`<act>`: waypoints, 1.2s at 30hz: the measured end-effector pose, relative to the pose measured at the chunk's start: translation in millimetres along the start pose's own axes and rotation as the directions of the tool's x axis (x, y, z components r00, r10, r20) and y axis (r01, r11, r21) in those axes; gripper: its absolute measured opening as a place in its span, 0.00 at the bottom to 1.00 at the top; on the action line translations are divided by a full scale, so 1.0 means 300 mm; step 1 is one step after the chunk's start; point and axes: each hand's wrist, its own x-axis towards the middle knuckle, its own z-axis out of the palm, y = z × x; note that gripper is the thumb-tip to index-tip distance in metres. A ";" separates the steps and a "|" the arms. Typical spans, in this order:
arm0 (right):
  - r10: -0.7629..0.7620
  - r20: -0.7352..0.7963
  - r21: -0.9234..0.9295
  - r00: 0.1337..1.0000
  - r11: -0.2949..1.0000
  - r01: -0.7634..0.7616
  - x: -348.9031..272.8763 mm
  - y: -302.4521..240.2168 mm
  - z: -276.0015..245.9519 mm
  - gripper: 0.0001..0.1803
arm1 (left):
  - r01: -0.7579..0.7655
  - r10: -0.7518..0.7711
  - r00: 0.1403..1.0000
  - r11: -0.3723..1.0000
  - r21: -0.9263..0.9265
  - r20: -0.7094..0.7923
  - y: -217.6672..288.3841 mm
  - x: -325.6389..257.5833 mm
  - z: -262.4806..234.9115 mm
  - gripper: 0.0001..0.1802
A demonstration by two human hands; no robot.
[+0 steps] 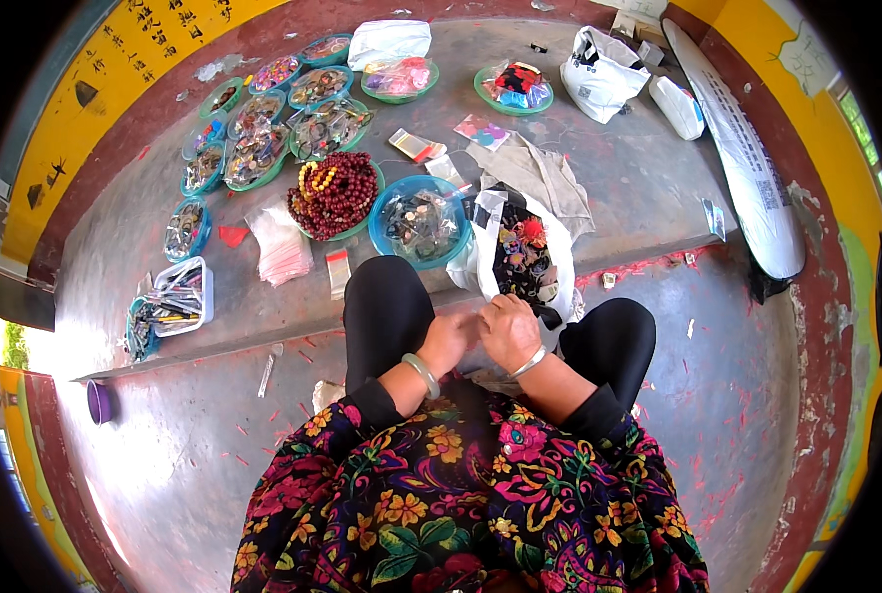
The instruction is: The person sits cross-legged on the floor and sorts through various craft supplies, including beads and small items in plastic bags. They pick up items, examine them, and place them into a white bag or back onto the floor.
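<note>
Between my knees, both hands meet in front of my lap, with a pale bangle on each wrist. My left hand [447, 342] has its fingers curled inward against the other hand. My right hand [510, 332] is closed too, at the near rim of an opened white plastic bag [563, 259]. Whatever the fingers pinch is hidden. Dark, tangled small items fill the bag, with a red flower-like ornament [531, 232] on top. Left of the bag stands a blue basin [377, 229] of small clear packets.
Dark red bead strings [330, 210] and a yellow one pile in a green basin. Clear plastic sleeves [281, 247] lie nearby. Several packet-filled basins stand farther left, above a white tray [207, 287] of pens or slim tools. A grey cloth [545, 178] lies beyond the bag. The raised step's edge [293, 343] crosses before me.
</note>
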 end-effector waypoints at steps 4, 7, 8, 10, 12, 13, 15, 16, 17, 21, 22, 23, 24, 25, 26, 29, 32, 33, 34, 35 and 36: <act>-0.019 0.048 -0.048 0.999 0.999 0.021 -0.010 0.010 0.009 0.03 | 0.020 -0.020 1.000 1.000 0.016 0.016 0.001 -0.001 0.000 0.11; -0.016 0.056 -0.060 0.998 0.998 0.019 -0.011 0.005 0.007 0.03 | 0.022 -0.022 0.999 1.000 0.001 0.038 0.003 -0.002 -0.002 0.10; -0.013 0.058 -0.062 0.998 0.998 0.016 -0.010 0.005 0.006 0.03 | 0.012 -0.012 0.999 1.000 0.021 0.036 0.008 -0.003 -0.003 0.10; -0.007 0.061 -0.067 0.998 0.998 0.011 -0.010 0.006 0.005 0.03 | -0.009 0.007 0.999 0.998 0.062 0.033 0.019 -0.006 -0.004 0.10; -0.007 0.066 -0.065 0.998 0.998 0.011 -0.010 0.007 0.005 0.03 | 0.000 -0.002 0.999 0.999 0.048 0.044 -0.001 -0.001 -0.001 0.10; -0.007 0.069 -0.064 0.998 0.998 0.012 -0.010 0.008 0.005 0.03 | 0.004 -0.006 0.999 0.999 0.041 0.050 -0.013 0.003 0.000 0.10; -0.004 0.074 -0.060 0.997 0.998 0.008 -0.012 0.011 0.009 0.04 | -0.002 -0.003 0.998 0.997 0.080 0.055 -0.029 0.010 0.000 0.10; -0.003 0.076 -0.058 0.997 0.998 0.007 -0.012 0.011 0.010 0.04 | -0.004 -0.001 0.998 0.995 0.099 0.058 -0.036 0.013 0.000 0.10; 0.006 0.076 -0.061 0.997 0.998 -0.002 -0.012 0.011 0.009 0.04 | -0.018 0.011 0.999 0.990 0.137 0.050 -0.026 0.013 -0.001 0.10; 0.027 0.069 -0.084 0.997 0.996 -0.021 -0.009 0.001 0.003 0.03 | -0.051 0.050 0.999 0.984 0.171 0.010 0.015 -0.001 0.000 0.10; 0.028 0.066 -0.093 0.997 0.995 -0.022 -0.006 -0.001 0.002 0.03 | -0.055 0.056 0.998 0.987 0.150 -0.004 0.018 -0.003 0.001 0.11; 0.025 0.022 -0.071 0.999 0.997 -0.023 -0.003 -0.001 0.003 0.03 | -0.052 0.055 0.998 0.987 0.154 -0.012 0.018 -0.002 0.001 0.11; 0.023 -0.023 -0.049 0.999 0.999 -0.024 0.000 -0.001 0.003 0.03 | -0.049 0.053 0.998 0.986 0.158 -0.020 0.018 -0.001 0.001 0.11; 0.022 -0.068 -0.027 0.997 0.999 -0.024 0.004 -0.001 0.004 0.03 | -0.046 0.051 0.998 0.986 0.162 -0.029 0.018 0.001 0.001 0.11; 0.030 -0.089 -0.010 0.996 0.999 -0.031 0.004 0.003 0.007 0.03 | -0.037 0.040 0.999 0.994 0.106 -0.030 0.007 0.006 0.002 0.11; 0.068 -0.128 0.041 0.989 0.997 -0.063 0.002 0.017 0.018 0.03 | 0.007 -0.008 1.000 1.000 -0.029 -0.019 -0.013 0.020 0.002 0.11; 0.112 -0.119 0.081 0.987 0.991 -0.102 0.003 0.019 0.018 0.02 | 0.036 -0.037 0.999 0.997 -0.063 -0.013 0.004 0.018 -0.004 0.12; 0.115 -0.114 0.087 0.987 0.991 -0.106 0.004 0.018 0.016 0.02 | 0.010 -0.012 0.999 0.999 -0.053 -0.031 -0.008 0.015 -0.001 0.12; 0.119 -0.109 0.093 0.987 0.990 -0.109 0.005 0.016 0.014 0.03 | -0.016 0.014 0.999 0.999 -0.042 -0.048 -0.016 0.013 0.001 0.12; 0.126 -0.075 0.087 0.989 0.989 -0.119 0.005 0.018 0.013 0.03 | -0.072 0.075 0.995 0.996 0.049 -0.070 -0.007 0.010 0.001 0.12; 0.133 -0.040 0.081 0.990 0.988 -0.130 0.004 0.021 0.011 0.03 | -0.124 0.137 0.987 0.982 0.141 -0.085 0.003 0.006 0.001 0.11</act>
